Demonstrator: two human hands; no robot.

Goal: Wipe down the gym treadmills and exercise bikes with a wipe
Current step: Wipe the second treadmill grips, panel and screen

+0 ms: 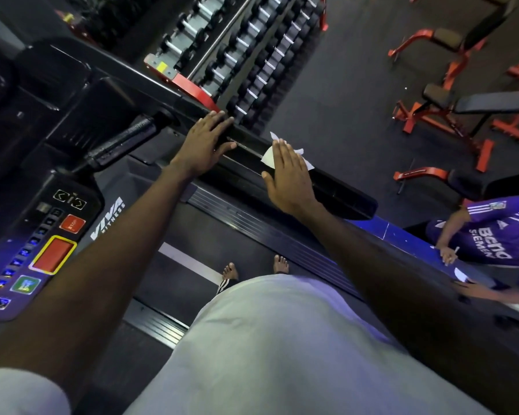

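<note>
Both hands lie on the treadmill's black rail (345, 193). The left hand (206, 142) rests flat, fingers straight and holding nothing, though its fingertips may dip over the far edge. The right hand (289, 172), fingers straight and together, presses a white wipe (268, 157) onto the rail, near the left. Bare feet (229, 272) stand on the belt (222, 235). The console (42, 235) sits at left, with a dumbbell rack (252, 55) beyond the rail.

Dim, blue-tinged light; soft, warped edges
</note>
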